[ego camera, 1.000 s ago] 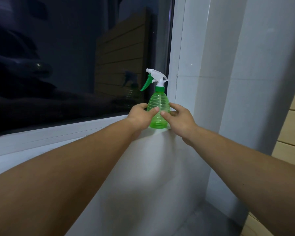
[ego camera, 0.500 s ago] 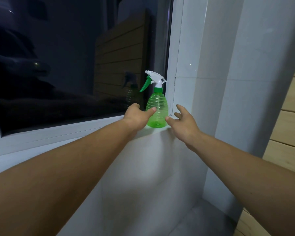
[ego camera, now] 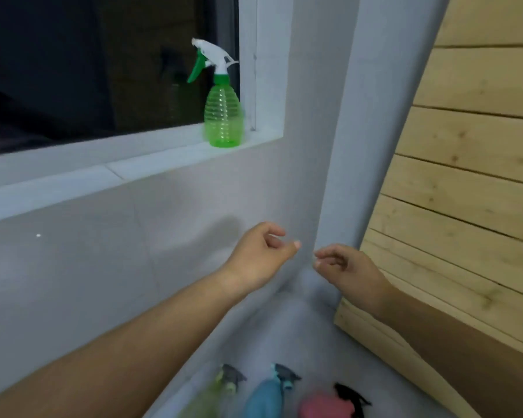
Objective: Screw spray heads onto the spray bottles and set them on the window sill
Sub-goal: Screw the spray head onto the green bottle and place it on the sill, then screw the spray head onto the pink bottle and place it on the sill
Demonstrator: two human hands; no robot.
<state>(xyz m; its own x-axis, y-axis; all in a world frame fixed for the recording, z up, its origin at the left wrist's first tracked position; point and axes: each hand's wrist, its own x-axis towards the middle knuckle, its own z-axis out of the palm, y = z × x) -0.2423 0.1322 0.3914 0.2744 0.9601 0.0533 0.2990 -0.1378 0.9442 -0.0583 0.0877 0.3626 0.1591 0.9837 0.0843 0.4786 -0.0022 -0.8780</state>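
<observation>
The green spray bottle (ego camera: pixel 223 122) is standing upright at the right end of the window sill (ego camera: pixel 151 167), its long axis running straight up and its base sitting flat on the ledge, just beside the white window frame (ego camera: pixel 249 70). Its white spray head (ego camera: pixel 213 55) is sitting on the neck with the nozzle pointing left along the dark glass (ego camera: pixel 73 70), and the green trigger (ego camera: pixel 195 69) is hanging down on that same side.

You are holding both hands low, well below the sill and apart from the bottle. Your left hand (ego camera: pixel 260 254) is hanging with loosely curled fingers, grasping nothing; your right hand (ego camera: pixel 344 267) is doing the same, its fingertips near your left thumb.

The sill is running along a white tiled wall (ego camera: pixel 103 251) that is meeting a pale column (ego camera: pixel 344 131), and a wooden slat panel (ego camera: pixel 465 176) is leaning in on the right. Down on the grey floor (ego camera: pixel 314 342), three more spray bottles are showing, blurred: a yellow-green one (ego camera: pixel 212 396), a blue one (ego camera: pixel 266 399) and a pink one (ego camera: pixel 320 405)
</observation>
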